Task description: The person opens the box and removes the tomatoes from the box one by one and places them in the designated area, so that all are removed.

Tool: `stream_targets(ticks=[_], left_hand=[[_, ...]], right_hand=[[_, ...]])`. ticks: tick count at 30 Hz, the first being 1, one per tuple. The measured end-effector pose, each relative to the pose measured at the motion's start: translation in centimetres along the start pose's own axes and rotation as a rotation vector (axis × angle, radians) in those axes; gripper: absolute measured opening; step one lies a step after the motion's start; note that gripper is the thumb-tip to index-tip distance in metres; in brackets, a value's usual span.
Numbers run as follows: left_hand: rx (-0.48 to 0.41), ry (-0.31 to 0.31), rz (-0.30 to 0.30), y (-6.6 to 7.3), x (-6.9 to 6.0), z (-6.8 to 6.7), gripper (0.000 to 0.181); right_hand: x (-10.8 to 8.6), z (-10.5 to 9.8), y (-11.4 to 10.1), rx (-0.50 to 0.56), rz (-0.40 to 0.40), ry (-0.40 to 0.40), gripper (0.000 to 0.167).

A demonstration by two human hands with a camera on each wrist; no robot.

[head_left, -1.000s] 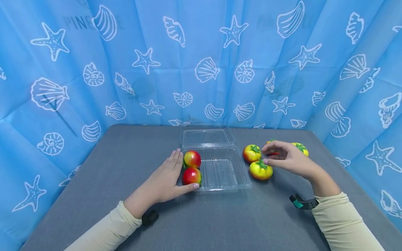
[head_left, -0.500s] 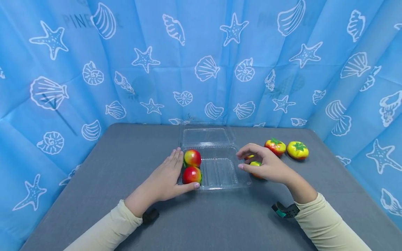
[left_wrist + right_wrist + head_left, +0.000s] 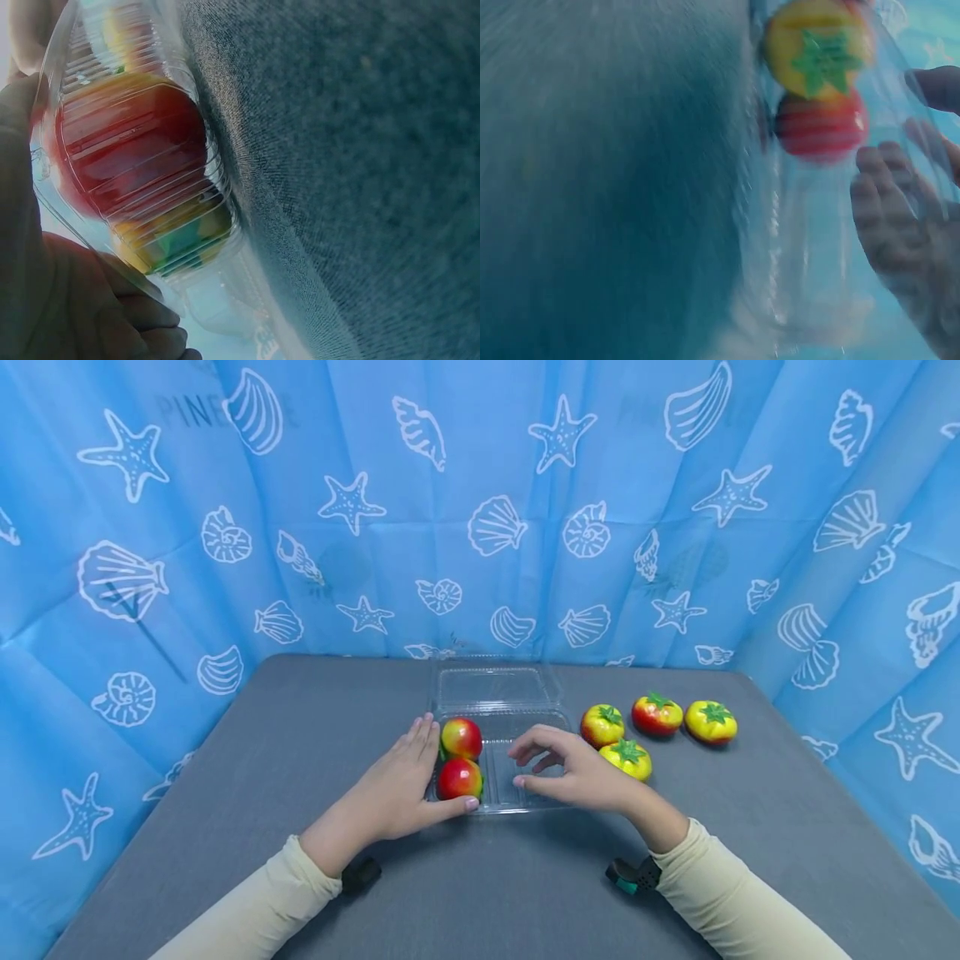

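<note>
My left hand [image 3: 397,785] lies along the left side of a clear plastic clamshell box [image 3: 525,768], fingers straight and thumb on the front rim. Inside that end sit two shiny red-and-yellow fruits, one behind [image 3: 461,739] and one in front [image 3: 459,779]. A green leafy top on one of them [image 3: 829,56] shows in the right wrist view. My right hand [image 3: 573,768] hovers over the right half of the box, fingers loosely bent, with nothing held. The left wrist view looks through the box wall at a red fruit [image 3: 131,146], beside the left hand [image 3: 82,307].
Several similar fruits with green tops stand right of the box: a yellow one [image 3: 628,760] partly behind my right hand, a yellow-red one [image 3: 602,725], a redder one [image 3: 656,716] and a yellow one [image 3: 711,723]. The lid [image 3: 491,685] lies folded back toward the curtain.
From beside the fruits on the right, my right hand has moved left over the box, bringing nothing along. The left hand and the two boxed fruits have stayed in place.
</note>
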State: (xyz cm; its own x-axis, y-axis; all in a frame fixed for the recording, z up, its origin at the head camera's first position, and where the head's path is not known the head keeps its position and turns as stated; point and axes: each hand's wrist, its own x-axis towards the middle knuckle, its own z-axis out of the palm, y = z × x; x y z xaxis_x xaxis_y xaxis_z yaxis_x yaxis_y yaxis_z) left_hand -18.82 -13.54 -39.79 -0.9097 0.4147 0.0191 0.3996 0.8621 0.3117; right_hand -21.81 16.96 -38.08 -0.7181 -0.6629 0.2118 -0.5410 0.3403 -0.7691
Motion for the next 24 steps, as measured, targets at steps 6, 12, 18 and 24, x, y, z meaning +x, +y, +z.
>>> stream_targets(ticks=[6,12,18,24], left_hand=[[-0.005,0.004,0.001,0.0,0.0,0.1,0.123],[0.003,0.010,0.010,0.0,0.1,0.1,0.123],[0.006,0.005,0.010,0.1,0.1,0.0,0.124],[0.003,0.001,0.008,0.1,0.0,0.0,0.123]], right_hand=[[1.4,1.6,-0.1,0.009,-0.007,-0.071,0.038],[2.1,2.1,-0.1,0.011,-0.010,-0.092,0.042],[2.3,2.4,0.1,0.009,-0.010,-0.103,0.044],[2.3,2.7,0.2,0.010,-0.018,-0.134,0.049]])
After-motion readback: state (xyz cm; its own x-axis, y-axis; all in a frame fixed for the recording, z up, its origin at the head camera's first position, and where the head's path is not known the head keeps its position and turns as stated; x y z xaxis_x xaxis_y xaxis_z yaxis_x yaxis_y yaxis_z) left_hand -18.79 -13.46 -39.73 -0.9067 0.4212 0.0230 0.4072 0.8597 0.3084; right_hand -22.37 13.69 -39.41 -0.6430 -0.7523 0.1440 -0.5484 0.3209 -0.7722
